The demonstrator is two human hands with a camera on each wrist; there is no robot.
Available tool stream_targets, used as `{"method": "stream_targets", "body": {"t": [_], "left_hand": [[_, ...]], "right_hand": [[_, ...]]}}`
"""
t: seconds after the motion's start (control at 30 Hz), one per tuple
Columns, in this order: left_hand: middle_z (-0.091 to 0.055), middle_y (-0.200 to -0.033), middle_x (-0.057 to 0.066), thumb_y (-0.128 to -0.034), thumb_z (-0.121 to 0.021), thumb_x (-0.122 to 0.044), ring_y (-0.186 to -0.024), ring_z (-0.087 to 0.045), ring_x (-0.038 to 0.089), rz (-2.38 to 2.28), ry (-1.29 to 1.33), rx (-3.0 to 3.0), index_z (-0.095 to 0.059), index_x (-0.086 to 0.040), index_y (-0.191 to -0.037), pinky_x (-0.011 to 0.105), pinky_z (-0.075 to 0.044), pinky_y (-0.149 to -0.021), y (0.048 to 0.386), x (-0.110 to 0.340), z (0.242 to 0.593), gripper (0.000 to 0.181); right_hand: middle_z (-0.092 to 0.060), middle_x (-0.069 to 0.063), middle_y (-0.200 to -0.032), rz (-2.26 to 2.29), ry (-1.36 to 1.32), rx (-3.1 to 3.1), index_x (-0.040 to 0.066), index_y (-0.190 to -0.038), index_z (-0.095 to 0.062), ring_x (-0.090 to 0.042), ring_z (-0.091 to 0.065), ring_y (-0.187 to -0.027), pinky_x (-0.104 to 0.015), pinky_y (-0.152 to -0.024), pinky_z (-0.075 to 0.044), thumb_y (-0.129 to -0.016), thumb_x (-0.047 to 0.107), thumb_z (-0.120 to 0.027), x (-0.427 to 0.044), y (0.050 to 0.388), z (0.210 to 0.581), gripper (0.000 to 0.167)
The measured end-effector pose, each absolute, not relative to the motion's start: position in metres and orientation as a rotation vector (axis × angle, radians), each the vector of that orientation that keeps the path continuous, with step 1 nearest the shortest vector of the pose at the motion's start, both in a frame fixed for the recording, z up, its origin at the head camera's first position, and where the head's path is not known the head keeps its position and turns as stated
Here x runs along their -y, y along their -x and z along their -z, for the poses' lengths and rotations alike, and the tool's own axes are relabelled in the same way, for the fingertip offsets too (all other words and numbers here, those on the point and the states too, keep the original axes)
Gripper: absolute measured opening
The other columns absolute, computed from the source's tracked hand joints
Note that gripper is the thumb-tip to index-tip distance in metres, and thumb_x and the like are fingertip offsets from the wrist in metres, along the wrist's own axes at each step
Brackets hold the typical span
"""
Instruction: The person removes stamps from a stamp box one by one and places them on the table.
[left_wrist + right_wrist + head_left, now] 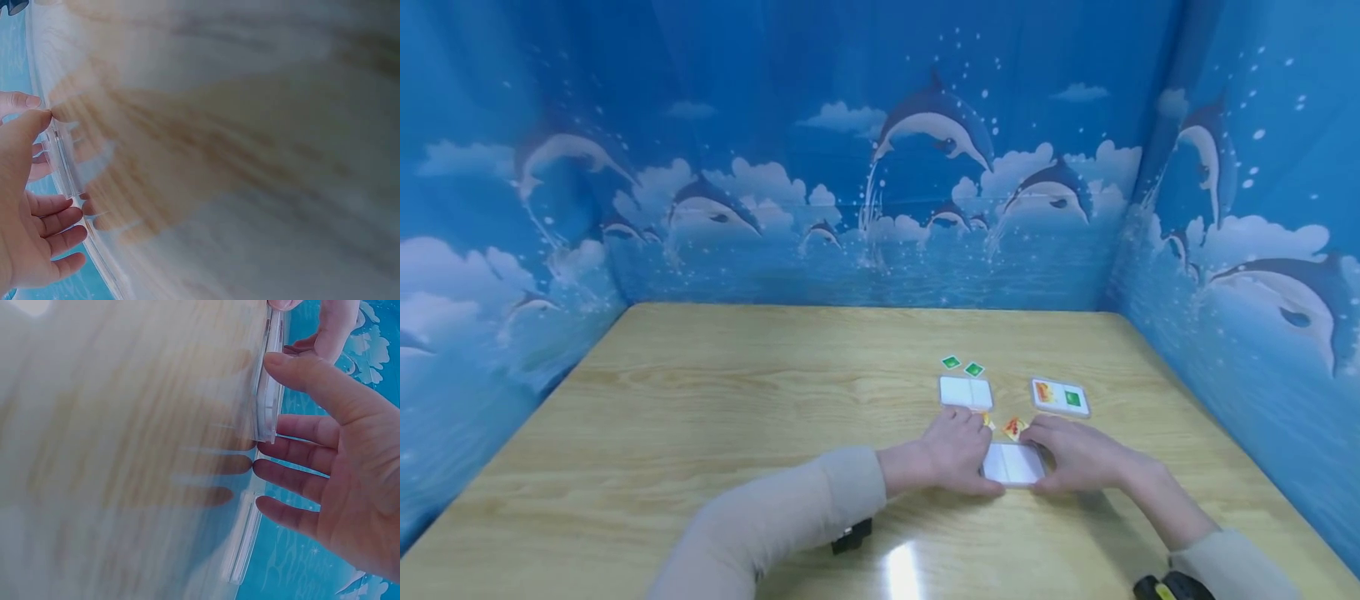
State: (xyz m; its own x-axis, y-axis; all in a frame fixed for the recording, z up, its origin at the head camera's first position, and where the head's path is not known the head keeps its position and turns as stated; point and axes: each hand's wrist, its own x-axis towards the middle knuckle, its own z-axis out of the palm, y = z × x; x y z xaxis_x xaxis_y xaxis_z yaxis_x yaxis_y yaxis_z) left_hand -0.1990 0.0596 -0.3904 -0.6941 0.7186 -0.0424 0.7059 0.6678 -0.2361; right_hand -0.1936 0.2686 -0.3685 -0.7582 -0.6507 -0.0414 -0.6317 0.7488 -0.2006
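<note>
Between both hands, a flat white two-panel case lies on the near part of the table. My left hand holds its left side, thumb at the near edge and fingers toward the far edge. On its right side, my right hand grips in the same way; the thumb presses the case's clear edge in the right wrist view. Just beyond lie two small orange-patterned pieces, one near the right fingertips and another partly hidden by the left hand.
Farther back sits a second white two-panel case, with two small green pieces, one left of the other, behind it. To its right is a case holding an orange picture and a green one. Dolphin-printed curtains enclose the wooden table.
</note>
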Motion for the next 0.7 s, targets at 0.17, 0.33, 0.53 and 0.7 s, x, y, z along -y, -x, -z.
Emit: {"method": "stream_targets", "body": {"t": [0.17, 0.33, 0.53, 0.7], "left_hand": [[-0.054, -0.105, -0.002, -0.0791, -0.041, -0.074, -0.095, -0.046, 0.012, -0.364, 1.211, 2.808, -0.057, -0.015, -0.109, 0.028, -0.035, -0.085, 0.1979, -0.0603, 0.3919, 0.068], [-0.054, -0.105, -0.002, -0.0788, -0.041, -0.075, -0.095, -0.046, 0.011, -0.370, 1.212, 2.807, -0.057, -0.015, -0.108, 0.028, -0.035, -0.085, 0.1973, -0.0607, 0.3924, 0.068], [-0.054, -0.108, -0.002, -0.0794, -0.040, -0.075, -0.096, -0.046, 0.012, -0.391, 1.214, 2.800, -0.055, -0.016, -0.112, 0.028, -0.035, -0.085, 0.1973, -0.0605, 0.3924, 0.069], [-0.053, -0.105, -0.002, -0.0798, -0.039, -0.075, -0.095, -0.046, 0.012, -0.413, 1.214, 2.771, -0.055, -0.016, -0.111, 0.028, -0.035, -0.082, 0.1979, -0.0597, 0.3919, 0.068]], "right_hand": [[-0.055, 0.004, -0.100, 0.269, 1.004, -2.820, 0.007, -0.108, -0.062, -0.012, -0.053, -0.087, -0.033, -0.075, -0.047, -0.066, 0.038, -0.079, -0.2679, 0.1924, 0.3696, 0.055], [-0.055, 0.003, -0.101, 0.259, 0.997, -2.830, 0.006, -0.109, -0.061, -0.013, -0.053, -0.087, -0.034, -0.076, -0.047, -0.065, 0.038, -0.079, -0.2677, 0.1913, 0.3711, 0.057], [-0.054, 0.001, -0.102, 0.234, 1.031, -2.855, 0.007, -0.111, -0.060, -0.015, -0.052, -0.090, -0.037, -0.078, -0.047, -0.065, 0.037, -0.080, -0.2668, 0.1903, 0.3723, 0.058], [-0.055, 0.000, -0.105, 0.163, 1.040, -2.892, 0.007, -0.112, -0.060, -0.019, -0.052, -0.096, -0.041, -0.084, -0.045, -0.064, 0.037, -0.080, -0.2656, 0.1904, 0.3721, 0.060]]}}
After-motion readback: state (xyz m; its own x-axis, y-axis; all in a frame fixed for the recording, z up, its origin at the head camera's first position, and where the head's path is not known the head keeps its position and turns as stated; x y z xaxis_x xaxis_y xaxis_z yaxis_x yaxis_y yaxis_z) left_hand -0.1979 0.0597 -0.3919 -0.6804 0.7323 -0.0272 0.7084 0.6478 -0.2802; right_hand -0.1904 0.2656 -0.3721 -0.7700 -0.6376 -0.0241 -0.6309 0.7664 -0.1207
